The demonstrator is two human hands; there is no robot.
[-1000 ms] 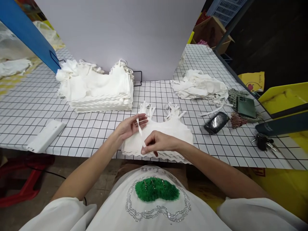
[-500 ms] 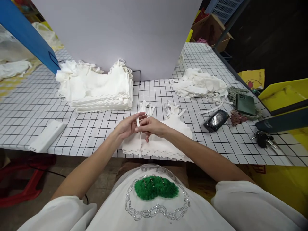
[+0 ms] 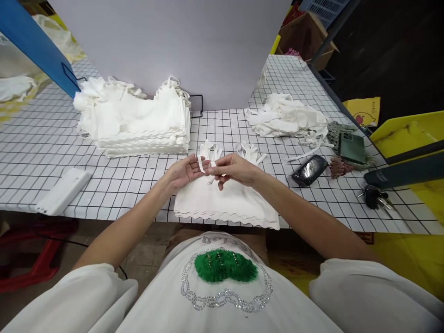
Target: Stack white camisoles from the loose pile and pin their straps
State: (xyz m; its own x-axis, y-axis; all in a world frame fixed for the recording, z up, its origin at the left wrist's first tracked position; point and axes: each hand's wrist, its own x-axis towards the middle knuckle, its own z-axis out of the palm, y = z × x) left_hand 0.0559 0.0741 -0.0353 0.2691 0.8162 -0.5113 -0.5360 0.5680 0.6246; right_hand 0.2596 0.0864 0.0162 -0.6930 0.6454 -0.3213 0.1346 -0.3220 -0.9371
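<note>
Hands have met: your right hand (image 3: 236, 169) has risen from the near hem to join your left hand (image 3: 183, 173), both pinching the thin white strap (image 3: 200, 164) above the scalloped white garment stack (image 3: 225, 206) on the gridded surface (image 3: 121, 185).

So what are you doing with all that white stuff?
A person sits at a grid-patterned table. The left hand and right hand together pinch a narrow white strap over a small stack of white garments. A taller stack sits behind to the left, and a loose pile of strips lies to the right.
</note>
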